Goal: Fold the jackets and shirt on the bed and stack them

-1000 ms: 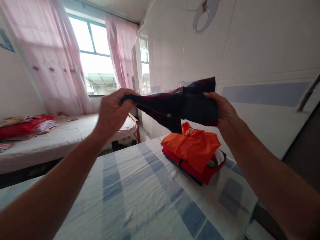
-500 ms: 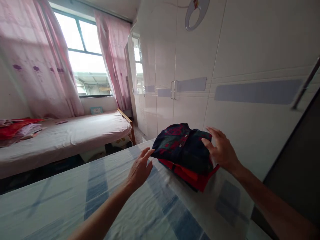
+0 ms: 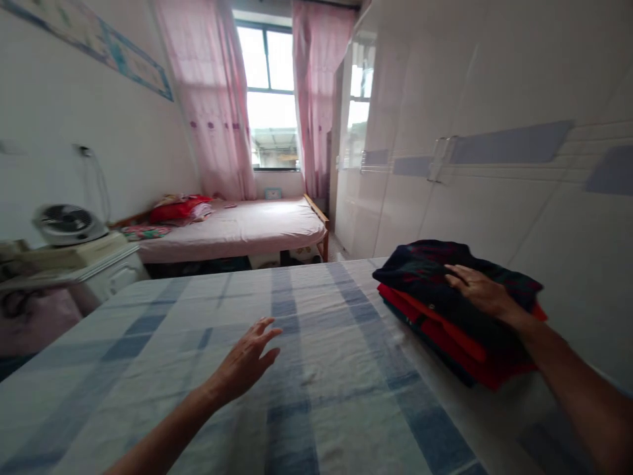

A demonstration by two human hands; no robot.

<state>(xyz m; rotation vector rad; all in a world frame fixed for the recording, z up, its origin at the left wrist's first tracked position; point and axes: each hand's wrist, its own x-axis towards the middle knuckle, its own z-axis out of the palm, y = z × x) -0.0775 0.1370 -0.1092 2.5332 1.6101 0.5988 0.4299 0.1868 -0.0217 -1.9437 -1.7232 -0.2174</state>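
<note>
A stack of folded clothes lies on the right side of a bed with a blue-and-white checked sheet (image 3: 316, 376). On top is a dark navy garment (image 3: 420, 264) with dark red and green patterning. Red-orange clothing (image 3: 459, 340) shows beneath it, with a dark layer lowest. My right hand (image 3: 477, 287) is over the top garment, fingers stretched out and seemingly resting on it. Well left of the stack, my left hand (image 3: 250, 356) hovers above the sheet, its fingers apart and holding nothing.
A white wardrobe (image 3: 410, 211) runs along the right, close behind the stack. Beyond the bed stands a second bed with a pink sheet (image 3: 257, 224) and red bedding (image 3: 180, 208) on it. A fan (image 3: 69, 221) sits on a white cabinet (image 3: 116, 270) at left.
The view has swung left, bringing the fan and cabinet in. My right hand has moved from the top garment's side to over it. My left hand has come away from the stack.
</note>
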